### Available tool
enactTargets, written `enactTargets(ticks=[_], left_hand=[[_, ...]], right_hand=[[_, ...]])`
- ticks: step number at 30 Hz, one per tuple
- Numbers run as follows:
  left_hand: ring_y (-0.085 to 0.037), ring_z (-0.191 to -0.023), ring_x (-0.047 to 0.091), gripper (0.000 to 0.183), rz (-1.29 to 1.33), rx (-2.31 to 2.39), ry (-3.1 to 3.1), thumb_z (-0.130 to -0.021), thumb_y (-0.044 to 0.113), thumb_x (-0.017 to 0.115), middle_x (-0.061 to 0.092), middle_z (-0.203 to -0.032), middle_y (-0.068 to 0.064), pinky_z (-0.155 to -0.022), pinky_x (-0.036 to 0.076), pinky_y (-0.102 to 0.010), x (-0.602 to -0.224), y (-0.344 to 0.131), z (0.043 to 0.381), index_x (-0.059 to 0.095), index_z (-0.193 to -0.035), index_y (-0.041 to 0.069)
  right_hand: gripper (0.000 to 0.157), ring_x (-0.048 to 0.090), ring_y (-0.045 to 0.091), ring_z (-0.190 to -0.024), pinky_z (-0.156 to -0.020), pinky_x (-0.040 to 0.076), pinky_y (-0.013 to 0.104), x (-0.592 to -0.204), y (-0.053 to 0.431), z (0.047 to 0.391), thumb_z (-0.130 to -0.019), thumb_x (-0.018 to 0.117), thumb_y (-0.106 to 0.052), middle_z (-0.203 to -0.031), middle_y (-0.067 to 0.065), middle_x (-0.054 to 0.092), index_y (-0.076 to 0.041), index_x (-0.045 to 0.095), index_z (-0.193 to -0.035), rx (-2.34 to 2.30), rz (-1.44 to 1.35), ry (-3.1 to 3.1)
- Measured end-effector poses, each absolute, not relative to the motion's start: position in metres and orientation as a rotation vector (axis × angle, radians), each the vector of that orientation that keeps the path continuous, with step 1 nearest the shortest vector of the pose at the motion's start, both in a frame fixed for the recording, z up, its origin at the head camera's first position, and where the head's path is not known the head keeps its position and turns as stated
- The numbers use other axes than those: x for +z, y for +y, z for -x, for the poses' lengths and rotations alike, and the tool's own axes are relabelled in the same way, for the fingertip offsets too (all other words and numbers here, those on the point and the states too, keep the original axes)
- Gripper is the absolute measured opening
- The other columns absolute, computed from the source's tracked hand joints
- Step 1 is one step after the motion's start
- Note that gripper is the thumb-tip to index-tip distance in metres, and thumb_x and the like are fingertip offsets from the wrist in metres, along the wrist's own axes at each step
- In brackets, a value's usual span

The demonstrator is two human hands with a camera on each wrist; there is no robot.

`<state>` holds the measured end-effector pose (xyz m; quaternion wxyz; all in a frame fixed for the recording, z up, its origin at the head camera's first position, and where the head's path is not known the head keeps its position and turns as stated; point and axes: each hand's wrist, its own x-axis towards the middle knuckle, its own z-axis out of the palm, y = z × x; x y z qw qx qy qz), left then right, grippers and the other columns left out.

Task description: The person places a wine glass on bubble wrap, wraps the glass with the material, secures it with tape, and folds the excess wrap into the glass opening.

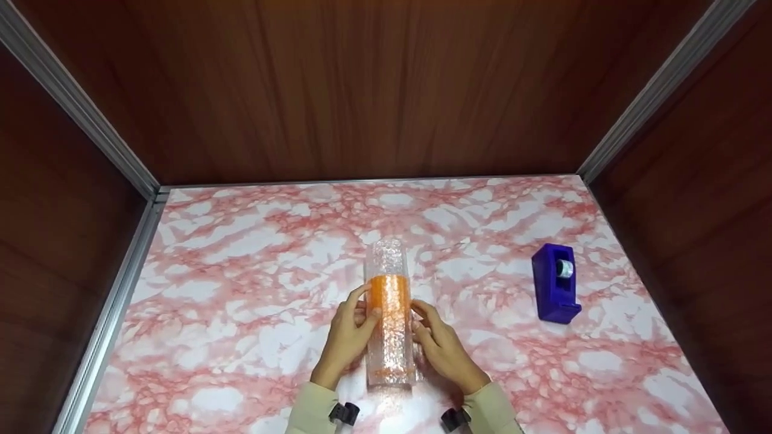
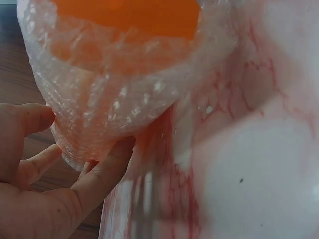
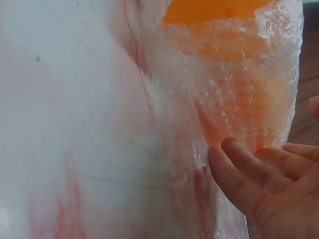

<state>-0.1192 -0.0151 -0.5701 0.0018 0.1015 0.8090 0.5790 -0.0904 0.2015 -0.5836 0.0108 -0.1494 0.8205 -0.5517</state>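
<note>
An orange cylinder (image 1: 388,292) lies lengthwise on the table inside a tube of clear bubble wrap (image 1: 387,256), which extends past it at the far end. My left hand (image 1: 348,334) holds the roll from the left, its thumb on the wrap and its fingers around the side. On the opposite side, my right hand (image 1: 440,343) has its fingertips against the wrap's right side. Both wrist views look into the near end of the wrap (image 2: 124,99), where orange shows within. In the right wrist view, fairly straight fingers (image 3: 239,189) meet the wrap's lower edge, with the thumb apart.
A purple tape dispenser (image 1: 553,286) with a roll of clear tape (image 1: 564,269) stands to the right on the red-and-white marbled table (image 1: 241,271). Dark wood panels (image 1: 362,90) with metal edge rails (image 1: 114,337) enclose the back and sides.
</note>
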Motion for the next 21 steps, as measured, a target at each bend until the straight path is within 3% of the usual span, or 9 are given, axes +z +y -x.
enactTargets(ticks=[5, 9, 14, 21], left_hand=[[-0.039, -0.112, 0.061, 0.052, -0.295, 1.843, 2.492, -0.100, 0.034, 0.062, 0.056, -0.132, -0.026, -0.085, 0.056, -0.046, -0.570, -0.016, 0.118, 0.046, -0.148, 0.019], [-0.039, -0.110, 0.064, 0.052, -0.281, 1.848, 2.451, -0.101, 0.034, 0.062, 0.056, -0.133, -0.029, -0.085, 0.056, -0.047, -0.569, -0.016, 0.118, 0.044, -0.149, 0.022], [-0.035, -0.109, 0.065, 0.051, -0.289, 1.900, 2.439, -0.100, 0.029, 0.064, 0.058, -0.131, -0.029, -0.086, 0.056, -0.044, -0.569, -0.014, 0.120, 0.047, -0.147, 0.020], [-0.034, -0.103, 0.068, 0.050, -0.300, 1.952, 2.421, -0.098, 0.025, 0.068, 0.062, -0.125, -0.027, -0.082, 0.058, -0.040, -0.567, -0.007, 0.120, 0.052, -0.145, 0.017]], right_hand=[[0.044, 0.070, 0.028, -0.095, -0.085, 0.057, 0.040, -0.566, 0.197, 0.086, -0.106, 0.046, -0.006, -0.117, 0.021, 0.065, 0.002, 0.040, -0.149, -1.727, 0.453, 2.554], [0.042, 0.067, 0.031, -0.102, -0.086, 0.056, 0.038, -0.547, 0.192, 0.082, -0.103, 0.050, 0.002, -0.127, 0.025, 0.059, 0.011, 0.044, -0.144, -1.728, 0.544, 2.614], [0.039, 0.058, 0.043, -0.117, -0.099, 0.049, 0.042, -0.544, 0.188, 0.083, -0.098, 0.055, 0.008, -0.133, 0.030, 0.054, 0.017, 0.050, -0.135, -1.706, 0.654, 2.764], [0.031, 0.058, 0.043, -0.111, -0.094, 0.050, 0.027, -0.553, 0.193, 0.084, -0.098, 0.055, 0.009, -0.128, 0.033, 0.052, 0.020, 0.055, -0.127, -1.834, 0.631, 2.725]])
